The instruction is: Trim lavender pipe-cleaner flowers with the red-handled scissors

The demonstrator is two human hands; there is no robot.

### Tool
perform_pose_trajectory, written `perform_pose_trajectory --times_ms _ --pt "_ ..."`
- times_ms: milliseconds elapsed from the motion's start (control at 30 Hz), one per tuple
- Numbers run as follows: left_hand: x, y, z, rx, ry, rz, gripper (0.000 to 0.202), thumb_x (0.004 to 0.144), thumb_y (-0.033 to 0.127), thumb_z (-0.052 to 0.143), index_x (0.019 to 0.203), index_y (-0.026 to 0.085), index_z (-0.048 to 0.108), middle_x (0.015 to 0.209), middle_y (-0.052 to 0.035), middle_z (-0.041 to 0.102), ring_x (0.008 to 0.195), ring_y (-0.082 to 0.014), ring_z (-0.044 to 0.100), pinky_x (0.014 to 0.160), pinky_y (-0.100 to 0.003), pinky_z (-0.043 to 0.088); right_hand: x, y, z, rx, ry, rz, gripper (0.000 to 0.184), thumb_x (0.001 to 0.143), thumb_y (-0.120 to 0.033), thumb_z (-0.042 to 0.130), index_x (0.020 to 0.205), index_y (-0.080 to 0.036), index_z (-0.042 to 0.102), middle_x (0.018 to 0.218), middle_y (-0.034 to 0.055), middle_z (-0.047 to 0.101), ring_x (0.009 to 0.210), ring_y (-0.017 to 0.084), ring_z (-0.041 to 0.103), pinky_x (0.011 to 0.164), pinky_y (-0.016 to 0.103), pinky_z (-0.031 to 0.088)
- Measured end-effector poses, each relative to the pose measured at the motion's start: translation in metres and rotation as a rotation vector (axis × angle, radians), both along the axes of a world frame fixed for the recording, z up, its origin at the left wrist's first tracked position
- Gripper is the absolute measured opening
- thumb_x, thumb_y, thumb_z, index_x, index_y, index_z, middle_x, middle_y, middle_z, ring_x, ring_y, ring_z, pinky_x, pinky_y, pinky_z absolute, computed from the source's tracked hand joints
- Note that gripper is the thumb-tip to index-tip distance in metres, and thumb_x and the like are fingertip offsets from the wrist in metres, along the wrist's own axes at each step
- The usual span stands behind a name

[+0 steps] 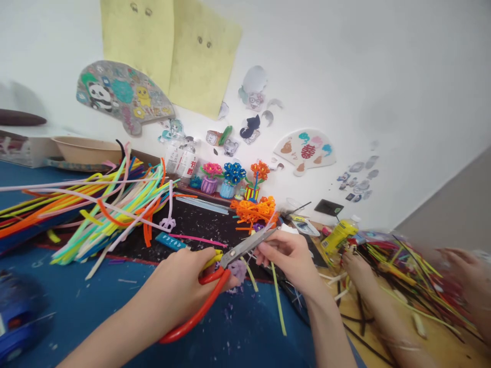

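My left hand [180, 289] is closed round the red handles of a pair of scissors [233, 255]. The grey blades point up and to the right and are nearly shut. My right hand [293, 258] pinches something thin right at the blade tips. A light green pipe cleaner [278, 301] hangs below that hand, and a second one [251, 278] lies beside it. A small purple fuzzy piece [238, 271] sits under the blades. Both hands hover over the blue mat [115, 301].
A heap of coloured pipe cleaners [95, 204] spreads at the left. Orange pipe-cleaner flowers [255, 209] and small flower pots [230, 180] stand by the wall. A yellow bottle [339, 234] lies right of them. Another person's hands [358, 273] work in a pipe-cleaner pile [414, 276].
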State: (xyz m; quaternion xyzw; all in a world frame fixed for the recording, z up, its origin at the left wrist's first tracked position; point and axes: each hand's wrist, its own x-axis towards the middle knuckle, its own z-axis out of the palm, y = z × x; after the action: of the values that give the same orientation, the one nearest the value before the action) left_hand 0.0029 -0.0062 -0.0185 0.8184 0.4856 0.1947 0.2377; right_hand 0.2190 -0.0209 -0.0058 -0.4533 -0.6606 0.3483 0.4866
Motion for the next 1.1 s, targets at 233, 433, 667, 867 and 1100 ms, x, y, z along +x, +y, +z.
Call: perform_pose_trajectory --times_ms 233,433,667,867,1100 --pt "0.000 -0.003 0.005 -0.015 0.045 0.021 0.032 0.074 0.052 0.055 0.063 0.023 0.047 0.059 0.0033 0.058 0.052 -0.0153 0.052 0.049 -0.024 0.025 -0.004 -0.002 0.003 -0.009 -0.024 -0.022 0.019 0.079 -0.033 0.067 0.077 -0.014 0.069 0.059 0.0021 0.067 0.048 0.012 0.060 0.045 0.022 0.049" --pt "0.003 -0.006 0.016 -0.018 0.085 0.109 0.023 0.070 0.039 0.060 0.085 0.025 0.050 0.090 -0.0018 0.067 0.078 -0.0242 0.064 0.059 -0.027 0.033 -0.018 0.000 0.000 0.073 0.095 -0.106 0.019 0.079 -0.033 0.066 0.078 -0.014 0.071 0.064 0.0037 0.070 0.053 0.015 0.065 0.052 0.025 0.055" --pt "0.004 -0.009 0.010 0.055 0.012 0.192 0.027 0.080 0.050 0.048 0.075 0.024 0.041 0.070 0.0000 0.064 0.069 -0.0226 0.062 0.055 -0.027 0.031 -0.033 0.002 -0.008 0.196 0.228 -0.228 0.013 0.081 -0.029 0.066 0.080 -0.016 0.070 0.066 0.0035 0.071 0.053 0.015 0.066 0.052 0.026 0.056" --pt "0.006 -0.014 0.007 0.124 0.147 0.164 0.036 0.078 0.061 0.047 0.083 0.025 0.047 0.075 -0.0020 0.068 0.071 -0.0289 0.065 0.054 -0.029 0.029 -0.034 -0.003 -0.007 0.279 0.199 -0.309 0.015 0.083 -0.027 0.063 0.073 -0.016 0.067 0.057 0.0014 0.068 0.046 0.013 0.063 0.046 0.023 0.053" --pt "0.011 -0.017 0.004 0.082 0.117 0.110 0.024 0.085 0.048 0.046 0.086 0.024 0.051 0.080 -0.0032 0.070 0.077 -0.0285 0.066 0.057 -0.030 0.034 -0.041 -0.009 -0.006 0.371 0.153 -0.332 0.019 0.084 -0.019 0.059 0.065 -0.017 0.062 0.053 -0.0018 0.066 0.044 0.011 0.060 0.044 0.018 0.050"
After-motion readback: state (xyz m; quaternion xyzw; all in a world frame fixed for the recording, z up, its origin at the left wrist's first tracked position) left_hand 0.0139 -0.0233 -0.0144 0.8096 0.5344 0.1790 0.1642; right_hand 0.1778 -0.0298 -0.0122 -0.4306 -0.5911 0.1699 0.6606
